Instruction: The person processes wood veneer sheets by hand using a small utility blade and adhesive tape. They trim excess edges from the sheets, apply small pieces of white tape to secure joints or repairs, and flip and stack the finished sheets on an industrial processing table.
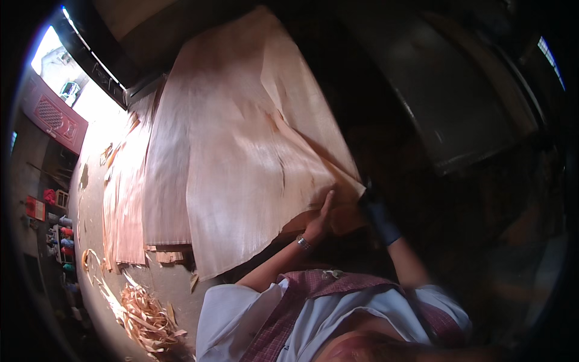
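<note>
A large, thin sheet of pale pinkish wood veneer (235,163) spreads out in front of me, with its near right corner raised and folded. My left hand (318,224), bare and with a metal-band watch (303,242) on the wrist, grips the near edge. One digit lies over the sheet's face; the other fingers are hidden. At the raised corner is my right hand (379,218), in a dark blue glove. It seems to pinch that corner, though shadow covers most of its fingers.
More veneer sheets (126,199) lie to the left under this one. A heap of curled wood strips (148,317) sits on the floor (178,283) at lower left. A dark flat panel (464,120) stands at right. Far left are a reddish door (55,114) and a rack of coloured items (63,241).
</note>
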### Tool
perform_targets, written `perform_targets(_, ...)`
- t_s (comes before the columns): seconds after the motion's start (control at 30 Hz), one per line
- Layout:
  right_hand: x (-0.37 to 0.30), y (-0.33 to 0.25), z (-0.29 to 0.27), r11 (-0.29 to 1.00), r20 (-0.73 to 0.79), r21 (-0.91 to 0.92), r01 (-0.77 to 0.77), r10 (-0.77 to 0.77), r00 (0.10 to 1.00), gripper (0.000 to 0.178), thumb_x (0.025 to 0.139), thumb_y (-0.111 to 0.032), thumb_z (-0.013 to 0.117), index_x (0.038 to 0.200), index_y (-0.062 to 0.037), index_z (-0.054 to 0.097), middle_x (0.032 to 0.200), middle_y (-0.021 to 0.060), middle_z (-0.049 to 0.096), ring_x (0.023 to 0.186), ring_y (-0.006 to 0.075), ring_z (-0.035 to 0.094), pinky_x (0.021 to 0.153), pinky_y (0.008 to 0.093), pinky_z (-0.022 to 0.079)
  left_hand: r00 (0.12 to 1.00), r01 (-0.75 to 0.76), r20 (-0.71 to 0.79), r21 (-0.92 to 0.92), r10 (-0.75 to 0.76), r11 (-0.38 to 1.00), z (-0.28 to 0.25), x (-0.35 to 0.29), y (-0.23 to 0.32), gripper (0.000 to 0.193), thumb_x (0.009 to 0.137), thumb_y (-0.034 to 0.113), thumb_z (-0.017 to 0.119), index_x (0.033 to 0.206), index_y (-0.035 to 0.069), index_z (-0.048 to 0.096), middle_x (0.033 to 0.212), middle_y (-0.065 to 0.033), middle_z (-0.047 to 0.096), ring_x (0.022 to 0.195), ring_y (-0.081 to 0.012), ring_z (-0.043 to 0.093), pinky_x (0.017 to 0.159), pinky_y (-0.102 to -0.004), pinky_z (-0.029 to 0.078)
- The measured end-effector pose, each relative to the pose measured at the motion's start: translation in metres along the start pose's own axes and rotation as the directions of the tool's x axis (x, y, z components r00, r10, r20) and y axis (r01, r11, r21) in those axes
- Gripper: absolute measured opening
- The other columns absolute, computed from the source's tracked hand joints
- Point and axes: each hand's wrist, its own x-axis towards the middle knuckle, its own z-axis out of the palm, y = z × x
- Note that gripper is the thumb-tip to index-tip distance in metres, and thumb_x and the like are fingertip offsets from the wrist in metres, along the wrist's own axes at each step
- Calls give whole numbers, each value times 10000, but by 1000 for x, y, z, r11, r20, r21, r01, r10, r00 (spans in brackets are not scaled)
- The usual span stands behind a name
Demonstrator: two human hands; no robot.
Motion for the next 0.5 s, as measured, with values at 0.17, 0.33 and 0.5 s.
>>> perform_targets(0.17, 68, 37, -159, 969, -27, -245, -1, -6, 1000, 395, 955, -223, 551, 1295, -24, 526, 1135, 117, 614, 1001, 199, 578, 871, 336, 496, 977, -107, -199, -167, 73, 980, 98, 131, 81, 578, 971, 148, 495, 1505, 88, 284, 1513, -159, 337, 1327, -286, 416, 1080, -338, 347)
perform_targets(0.33, 146, 61, -331, 920, -132, -392, 27, -86, 987, 389, 991, -227, 481, 1324, -27, 495, 1210, 118, 571, 1052, 203, 551, 931, 332, 467, 852, -338, -356, 189, 385, 922, 172, 240, 187, 463, 1004, 255, 486, 1428, 76, 434, 1418, -181, 451, 1300, -298, 446, 1083, -366, 352)
perform_targets(0.5, 217, 99, -512, -581, 530, -764, 281, -316, 787, 386, 1027, -231, 412, 1353, -29, 464, 1285, 119, 527, 1103, 207, 524, 991, 329, 439, 962, -122, -272, -332, 29, 935, 260, 356, 279, 455, 1013, 330, 467, 1394, 82, 475, 1419, -150, 474, 1294, -312, 455, 1077, -385, 359)
